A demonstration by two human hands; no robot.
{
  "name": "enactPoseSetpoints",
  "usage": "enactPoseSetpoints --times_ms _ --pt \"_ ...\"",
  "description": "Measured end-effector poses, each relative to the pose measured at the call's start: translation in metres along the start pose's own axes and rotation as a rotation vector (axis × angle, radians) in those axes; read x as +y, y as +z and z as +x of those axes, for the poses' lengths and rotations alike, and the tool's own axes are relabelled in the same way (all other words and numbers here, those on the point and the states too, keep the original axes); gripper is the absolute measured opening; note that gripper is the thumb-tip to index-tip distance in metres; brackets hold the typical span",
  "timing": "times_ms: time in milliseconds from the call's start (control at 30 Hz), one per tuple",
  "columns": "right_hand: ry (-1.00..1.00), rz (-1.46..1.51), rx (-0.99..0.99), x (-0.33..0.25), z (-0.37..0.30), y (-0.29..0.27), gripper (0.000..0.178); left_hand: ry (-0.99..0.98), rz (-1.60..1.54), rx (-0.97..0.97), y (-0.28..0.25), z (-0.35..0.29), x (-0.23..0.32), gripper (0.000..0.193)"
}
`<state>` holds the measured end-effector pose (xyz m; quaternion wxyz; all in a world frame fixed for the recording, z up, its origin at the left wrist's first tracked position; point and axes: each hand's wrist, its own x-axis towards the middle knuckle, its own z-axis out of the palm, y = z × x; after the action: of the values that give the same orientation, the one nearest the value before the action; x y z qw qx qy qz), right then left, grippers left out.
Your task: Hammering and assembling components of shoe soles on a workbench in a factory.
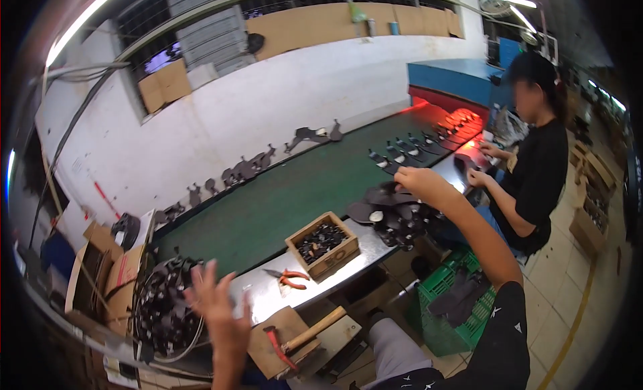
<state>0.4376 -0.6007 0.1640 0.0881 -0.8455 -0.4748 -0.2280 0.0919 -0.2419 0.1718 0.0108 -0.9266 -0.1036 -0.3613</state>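
My left hand is raised, fingers spread and nothing in it, beside a bin of small black strap-like parts. My right hand reaches over the conveyor's near edge with its fingers pinched together. What they hold, if anything, I cannot make out. Just below that hand lies a heap of dark, sole-shaped pieces. A row of dark sandal-like pieces with upright straps stands on the green conveyor belt, its nearest one close to my fingertips.
A wooden box of small black parts and orange-handled pliers sit on the metal ledge. Nearer me lies a hammer beside a red-handled tool. A green crate stands low right. A co-worker works beside the belt.
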Motion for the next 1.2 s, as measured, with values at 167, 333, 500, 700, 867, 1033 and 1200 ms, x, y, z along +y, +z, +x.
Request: enactPoseSetpoints --times_ms 167,333,500,700,867,1033,1200 --pt "-0.296 0.159 0.185 -0.143 0.083 -0.068 0.010 0.126 -0.497 -0.051 0.034 0.018 0.060 0.090" --pt "0.249 0.240 0.122 -0.179 0.097 0.029 0.042 -0.147 -0.400 -0.131 0.105 -0.011 0.025 0.083" --pt "0.461 0.622 0.287 -0.205 0.001 0.230 0.095 -0.295 -0.409 -0.146 0.082 -0.091 -0.019 0.071" --pt "0.703 0.933 0.326 -0.276 0.000 0.228 0.074 -0.237 -0.432 -0.166 0.125 -0.088 0.000 0.065" --pt "0.656 1.303 0.282 -0.271 0.008 0.170 0.044 -0.230 -0.607 -0.121 0.155 -0.059 0.021 0.071" --pt "-0.282 0.920 0.130 -0.289 0.017 0.064 0.049 -0.465 -1.288 -0.008 0.074 -0.044 0.018 0.045" --pt "-0.196 0.520 -0.039 -0.320 -0.028 0.129 0.063 -0.668 -0.989 0.938 0.010 -0.052 -0.007 0.041"
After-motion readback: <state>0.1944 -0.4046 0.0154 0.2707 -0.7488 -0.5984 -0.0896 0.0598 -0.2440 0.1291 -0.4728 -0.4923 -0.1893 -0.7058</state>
